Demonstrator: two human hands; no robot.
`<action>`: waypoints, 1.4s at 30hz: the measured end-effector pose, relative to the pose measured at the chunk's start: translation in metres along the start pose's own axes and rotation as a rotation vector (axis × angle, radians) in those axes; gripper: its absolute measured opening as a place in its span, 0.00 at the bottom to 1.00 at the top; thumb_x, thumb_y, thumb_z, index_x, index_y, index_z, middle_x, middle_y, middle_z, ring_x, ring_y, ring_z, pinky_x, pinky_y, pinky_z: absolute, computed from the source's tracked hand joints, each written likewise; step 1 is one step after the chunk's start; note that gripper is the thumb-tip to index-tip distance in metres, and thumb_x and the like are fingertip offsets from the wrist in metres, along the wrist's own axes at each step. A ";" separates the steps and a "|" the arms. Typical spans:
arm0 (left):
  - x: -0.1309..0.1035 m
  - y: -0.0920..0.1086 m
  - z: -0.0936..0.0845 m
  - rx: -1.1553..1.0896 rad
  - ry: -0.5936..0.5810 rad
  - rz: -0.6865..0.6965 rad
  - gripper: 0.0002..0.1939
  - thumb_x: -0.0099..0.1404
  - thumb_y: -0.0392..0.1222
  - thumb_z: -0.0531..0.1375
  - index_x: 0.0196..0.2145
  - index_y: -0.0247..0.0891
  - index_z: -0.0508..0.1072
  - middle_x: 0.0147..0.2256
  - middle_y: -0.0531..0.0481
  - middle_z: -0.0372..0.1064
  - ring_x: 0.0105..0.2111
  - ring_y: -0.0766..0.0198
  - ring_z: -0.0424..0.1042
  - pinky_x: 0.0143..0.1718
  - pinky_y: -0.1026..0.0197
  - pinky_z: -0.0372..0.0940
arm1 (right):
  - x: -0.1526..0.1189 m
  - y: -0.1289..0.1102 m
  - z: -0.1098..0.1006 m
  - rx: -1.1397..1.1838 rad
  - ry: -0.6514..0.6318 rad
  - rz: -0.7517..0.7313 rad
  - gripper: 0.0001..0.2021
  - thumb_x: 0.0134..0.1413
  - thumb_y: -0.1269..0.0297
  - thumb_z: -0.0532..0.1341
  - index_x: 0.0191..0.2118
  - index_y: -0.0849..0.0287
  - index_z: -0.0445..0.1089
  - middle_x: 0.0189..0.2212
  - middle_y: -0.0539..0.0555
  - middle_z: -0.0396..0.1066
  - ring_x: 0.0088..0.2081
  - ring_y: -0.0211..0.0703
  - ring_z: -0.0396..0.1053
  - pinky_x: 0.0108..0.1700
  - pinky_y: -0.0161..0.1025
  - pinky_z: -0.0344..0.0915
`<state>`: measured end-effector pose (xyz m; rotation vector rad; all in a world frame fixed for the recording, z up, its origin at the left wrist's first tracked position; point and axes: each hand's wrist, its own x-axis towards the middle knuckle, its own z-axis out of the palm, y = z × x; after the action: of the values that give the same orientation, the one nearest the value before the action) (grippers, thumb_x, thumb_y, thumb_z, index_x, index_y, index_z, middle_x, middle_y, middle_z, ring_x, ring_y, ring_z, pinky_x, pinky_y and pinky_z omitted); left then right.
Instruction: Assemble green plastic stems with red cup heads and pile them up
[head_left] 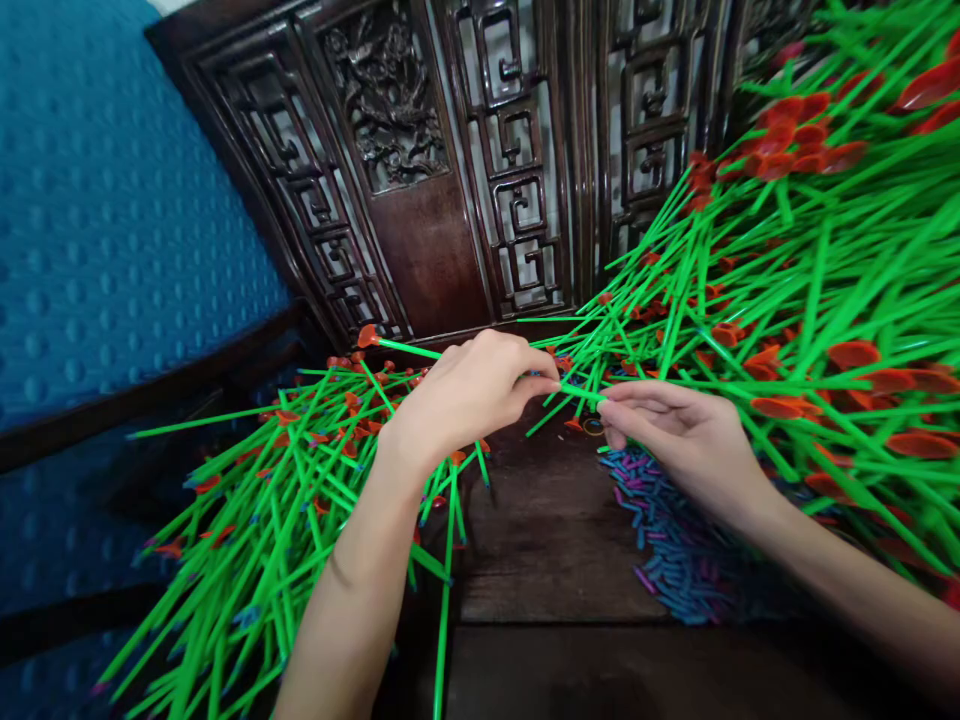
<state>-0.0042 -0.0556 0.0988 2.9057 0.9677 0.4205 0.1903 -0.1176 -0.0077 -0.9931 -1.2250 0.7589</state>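
Note:
My left hand (480,385) pinches a thin green plastic stick (577,392) between thumb and fingertips. From behind that hand, toward the left, a green length with an orange-red flared tip (367,336) sticks out; it looks like the same stick. The fingers of my right hand (675,430) are closed at the stick's right end. Whether they also hold a small piece there is hidden. Just below my right hand lies a heap of short blue and purple tubes (660,540).
Many green sticks with orange-red tips are piled on the left (255,540); a bigger pile (840,280) rises on the right. Behind stands a carved dark wood panel (427,250). A dark wooden surface (540,540) lies between the piles. Blue textured material (112,200) hangs at the left.

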 end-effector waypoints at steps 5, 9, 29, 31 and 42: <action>0.000 0.001 -0.001 0.000 -0.028 0.022 0.10 0.71 0.40 0.58 0.39 0.44 0.80 0.38 0.51 0.77 0.38 0.61 0.75 0.39 0.59 0.64 | -0.001 0.001 0.000 0.014 -0.012 -0.020 0.12 0.49 0.55 0.72 0.35 0.57 0.78 0.21 0.50 0.75 0.24 0.39 0.72 0.30 0.36 0.73; -0.002 0.001 -0.003 0.013 0.013 -0.018 0.09 0.70 0.41 0.58 0.40 0.43 0.80 0.39 0.51 0.77 0.38 0.61 0.75 0.37 0.59 0.63 | -0.001 0.002 0.000 0.029 0.002 -0.016 0.11 0.49 0.56 0.73 0.34 0.56 0.78 0.21 0.50 0.75 0.23 0.39 0.72 0.30 0.37 0.73; -0.005 -0.005 -0.007 0.015 -0.161 0.033 0.09 0.68 0.40 0.60 0.40 0.46 0.82 0.37 0.51 0.78 0.37 0.62 0.75 0.40 0.60 0.65 | -0.003 -0.005 0.003 0.023 -0.245 0.205 0.17 0.44 0.54 0.75 0.34 0.59 0.76 0.20 0.51 0.76 0.19 0.38 0.71 0.22 0.33 0.68; -0.005 -0.005 -0.007 0.023 -0.155 0.026 0.09 0.68 0.41 0.60 0.40 0.47 0.82 0.37 0.51 0.77 0.37 0.62 0.74 0.39 0.60 0.64 | -0.002 -0.006 0.003 0.006 -0.222 0.211 0.17 0.42 0.53 0.75 0.29 0.59 0.74 0.18 0.51 0.75 0.19 0.39 0.72 0.23 0.33 0.68; -0.005 -0.002 -0.005 0.069 -0.150 -0.024 0.10 0.70 0.44 0.58 0.39 0.46 0.81 0.37 0.51 0.78 0.37 0.60 0.75 0.36 0.59 0.62 | -0.002 0.004 0.000 -0.025 -0.135 0.087 0.13 0.48 0.52 0.72 0.33 0.55 0.81 0.22 0.51 0.77 0.25 0.40 0.74 0.32 0.38 0.74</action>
<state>-0.0103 -0.0571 0.1022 2.9319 1.0119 0.1671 0.1896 -0.1182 -0.0121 -1.0342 -1.3163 0.8927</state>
